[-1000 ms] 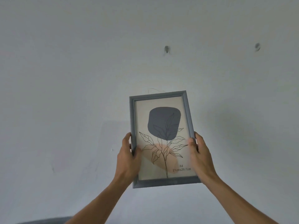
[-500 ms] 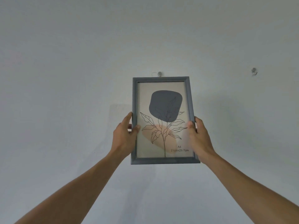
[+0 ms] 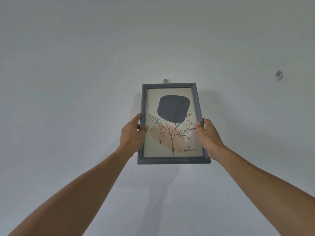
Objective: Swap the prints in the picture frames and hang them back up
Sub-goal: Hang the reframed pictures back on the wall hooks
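Single view only: head-worn wide-angle, no second camera to overlap with. It faces a plain wall (image 3: pixel 68 82) roughly square-on, pitched somewhat upward. Both forearms enter from the bottom corners and converge toward centre. The picture frame (image 3: pixel 173 160) sits mid-field, near the lens, held on outstretched arms. The left hand (image 3: pixel 132 135) and right hand (image 3: pixel 208 137) grip its side edges. The frame reads as a trapezoid, wider at the bottom, which fits the upward tilt. One hook (image 3: pixel 165 80) peeks over the frame's top rail, and a second hook (image 3: pixel 279 74) is upper right. Wall fills the rest of the field.
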Demonstrator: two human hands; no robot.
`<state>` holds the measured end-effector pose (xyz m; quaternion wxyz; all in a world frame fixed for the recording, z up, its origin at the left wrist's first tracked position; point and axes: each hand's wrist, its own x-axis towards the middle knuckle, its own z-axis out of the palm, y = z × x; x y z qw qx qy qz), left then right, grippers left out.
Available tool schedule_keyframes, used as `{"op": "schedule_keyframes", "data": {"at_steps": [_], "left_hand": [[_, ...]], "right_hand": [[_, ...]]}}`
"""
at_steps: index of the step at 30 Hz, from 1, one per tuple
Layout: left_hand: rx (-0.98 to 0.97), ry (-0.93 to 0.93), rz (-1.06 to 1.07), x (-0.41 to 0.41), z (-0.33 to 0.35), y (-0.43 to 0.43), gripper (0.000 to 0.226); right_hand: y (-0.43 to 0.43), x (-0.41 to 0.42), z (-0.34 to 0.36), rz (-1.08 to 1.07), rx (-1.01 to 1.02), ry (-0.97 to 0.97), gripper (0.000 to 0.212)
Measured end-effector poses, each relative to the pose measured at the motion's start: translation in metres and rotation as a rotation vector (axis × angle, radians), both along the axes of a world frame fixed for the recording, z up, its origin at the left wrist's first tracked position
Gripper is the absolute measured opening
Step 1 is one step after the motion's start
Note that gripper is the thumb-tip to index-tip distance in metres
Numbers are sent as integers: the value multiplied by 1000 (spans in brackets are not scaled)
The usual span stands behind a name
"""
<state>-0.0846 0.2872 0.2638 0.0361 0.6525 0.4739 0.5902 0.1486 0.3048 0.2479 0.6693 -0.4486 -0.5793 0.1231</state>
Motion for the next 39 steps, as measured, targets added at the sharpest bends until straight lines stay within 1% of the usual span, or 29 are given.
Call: {"op": "schedule_keyframes", "data": {"at_steps": [5,13,15,18,20,23,26,33,35,39], "left_hand": [[-28,4,30,-3,-22,13,60],[-30,11,20,0,-49,21,61],[-38,14,21,0,-52,24,61],[-52,17,26,2,-58,29,60],[-58,30,30,2,-63,32,56],[-80,82,51,4,-68,37,47],[-91,125,81,7,-72,43,39],[-125,143,96,9,-74,52,47],[-144,134,87,9,-73,55,48],[-167,125,82,11,-73,57,50]], "right_hand": [[5,2,-13,20,-27,-35,24],[14,5,-43,24,-36,-26,24],[16,6,-45,22,-44,-37,28],[19,7,-47,23,-84,-67,40],[21,7,-51,19,-111,-72,45],[29,10,-59,-36,-102,-21,39],[34,10,-61,-105,-80,-96,37],[39,17,-64,-89,-105,-197,39],[39,19,-65,-65,-116,-203,40],[39,20,-66,-36,-111,-194,35]]}}
